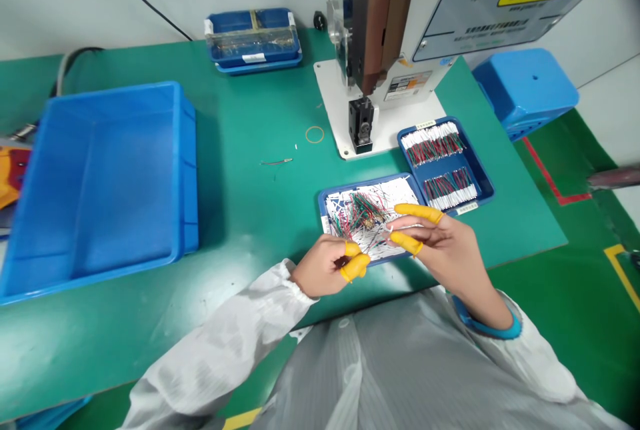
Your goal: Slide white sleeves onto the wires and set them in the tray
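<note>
At the near side of the green tabletop [250, 203], a person in a light smock [380, 363] works with both hands over a shallow blue tray [323, 205]. The left hand [325, 267] is at the tray's near left corner; the fingers, fitted with yellow finger cots [356, 267], are closed at the tips, and whether a wire lies between them cannot be told. The right hand [450, 250] is above the tray's right part; its covered index finger and thumb stand apart, with a small white piece [391, 229] near the fingertips, and whether it is gripped cannot be told. A blue band [493, 331] encircles the right wrist. The shallow tray contains many white pieces [400, 190], with a loose heap of red, green and black wires [367, 210] on top. Adjoining its far right corner, a second blue tray [443, 171] carries wire leads in an upper row [434, 143] and a lower row [450, 189], all with white ends. To the left stands a large blue bin [189, 177]. Beyond the shallow tray lie a single wire lead [277, 163] and a rubber band [315, 127]. Farther back, a machine with a white base [334, 103] supports a black fixture [361, 125]. Stacked trays [280, 55] rest near the wall; a blue stool [533, 80] stands beyond the tabletop's right edge.
</note>
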A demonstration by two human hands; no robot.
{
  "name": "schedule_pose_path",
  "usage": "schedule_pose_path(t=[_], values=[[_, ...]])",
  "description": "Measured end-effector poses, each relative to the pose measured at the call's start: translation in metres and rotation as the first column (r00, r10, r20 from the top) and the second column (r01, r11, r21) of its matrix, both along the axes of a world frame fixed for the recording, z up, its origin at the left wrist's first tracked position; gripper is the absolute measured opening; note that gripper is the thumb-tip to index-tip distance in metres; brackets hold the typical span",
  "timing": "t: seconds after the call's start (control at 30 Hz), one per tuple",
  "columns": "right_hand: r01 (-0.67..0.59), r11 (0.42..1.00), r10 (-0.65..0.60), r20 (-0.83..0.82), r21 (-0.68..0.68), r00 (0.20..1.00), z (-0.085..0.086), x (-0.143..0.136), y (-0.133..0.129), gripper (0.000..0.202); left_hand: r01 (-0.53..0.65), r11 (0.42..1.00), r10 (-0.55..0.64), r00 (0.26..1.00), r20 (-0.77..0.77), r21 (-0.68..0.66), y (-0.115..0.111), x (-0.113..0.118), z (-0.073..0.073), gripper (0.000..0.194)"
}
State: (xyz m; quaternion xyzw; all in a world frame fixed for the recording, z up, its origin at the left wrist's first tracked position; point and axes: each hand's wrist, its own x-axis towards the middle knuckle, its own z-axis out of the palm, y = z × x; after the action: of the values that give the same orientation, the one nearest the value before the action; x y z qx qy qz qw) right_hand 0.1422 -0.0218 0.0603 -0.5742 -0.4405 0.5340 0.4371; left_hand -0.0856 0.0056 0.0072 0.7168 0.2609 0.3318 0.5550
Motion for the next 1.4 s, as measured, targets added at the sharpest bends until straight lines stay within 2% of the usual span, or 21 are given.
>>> schedule_pose_path(t=[0.3, 0.47, 0.63, 0.73, 0.9, 1.07, 1.27, 1.4], values=[[-0.029, 0.999, 0.03, -0.024, 0.018, 0.999, -0.002, -0.004, 0.001, 0.03, 0.076, 0.996, -0.073, 0.996, 0.04, -0.057, 0.004, -0.003, 0.004, 0.043], [-0.049, 0.997, 0.04, -0.153, -0.056, 0.987, -0.008, -0.01, 0.002, 0.033, 0.086, 0.995, -0.081, 0.994, 0.075, -0.06, 0.005, -0.003, 0.005, 0.044], [-0.086, 0.99, 0.061, -0.217, -0.108, 0.974, -0.011, -0.021, -0.003, 0.019, 0.023, 0.998, -0.017, 0.996, 0.088, -0.065, 0.009, -0.002, 0.004, 0.041], [-0.06, 0.993, 0.034, -0.252, -0.098, 0.967, -0.011, -0.025, -0.006, 0.02, -0.051, 0.996, 0.056, 0.996, 0.072, -0.076, 0.007, -0.001, 0.008, 0.038], [-0.024, 0.998, 0.01, -0.254, -0.054, 0.967, -0.016, -0.019, -0.008, 0.022, -0.261, 0.956, 0.262, 0.965, -0.009, -0.131, -0.018, 0.013, 0.016, 0.038], [-0.107, 0.992, 0.073, -0.362, -0.074, 0.929, -0.02, -0.008, -0.015, 0.036, -0.416, 0.886, 0.414, 0.909, -0.052, -0.203, -0.056, 0.037, 0.012, 0.043], [-0.213, 0.976, 0.178, -0.375, -0.054, 0.91, -0.022, 0.006, -0.026, 0.02, -0.445, 0.868, 0.445, 0.894, -0.053, -0.22, -0.075, 0.049, 0.01, 0.048], [-0.224, 0.974, 0.197, -0.383, -0.026, 0.903, -0.025, 0.01, -0.029, 0.023, -0.423, 0.884, 0.416, 0.906, -0.079, -0.196, -0.076, 0.047, 0.011, 0.046]])
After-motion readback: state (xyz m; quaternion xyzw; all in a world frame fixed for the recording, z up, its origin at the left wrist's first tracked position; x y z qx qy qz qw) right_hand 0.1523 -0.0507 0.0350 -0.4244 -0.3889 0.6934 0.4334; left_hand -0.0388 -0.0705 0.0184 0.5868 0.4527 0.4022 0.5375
